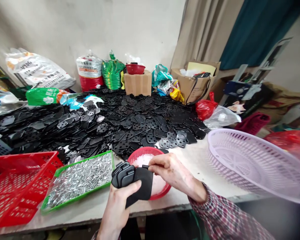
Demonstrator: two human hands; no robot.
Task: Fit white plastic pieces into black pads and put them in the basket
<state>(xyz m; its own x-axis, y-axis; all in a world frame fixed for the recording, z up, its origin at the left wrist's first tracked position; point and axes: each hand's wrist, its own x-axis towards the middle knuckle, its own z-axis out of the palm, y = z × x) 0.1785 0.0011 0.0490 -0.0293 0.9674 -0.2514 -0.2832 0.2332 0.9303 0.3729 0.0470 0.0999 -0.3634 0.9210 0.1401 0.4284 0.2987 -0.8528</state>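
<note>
The left hand (116,210) clenches a black plastic bracket (123,175) above a round red plastic bowl (142,150), steadying it (or so it seems) while the right hand (173,173) pinches its black fabric strip (142,186).

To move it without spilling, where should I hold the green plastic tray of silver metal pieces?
Probably the green tray's long near rim, from your side, two-handed: that rim lies open, while black pieces crowd the far side. Loose pieces fill it, so keep level.
</note>
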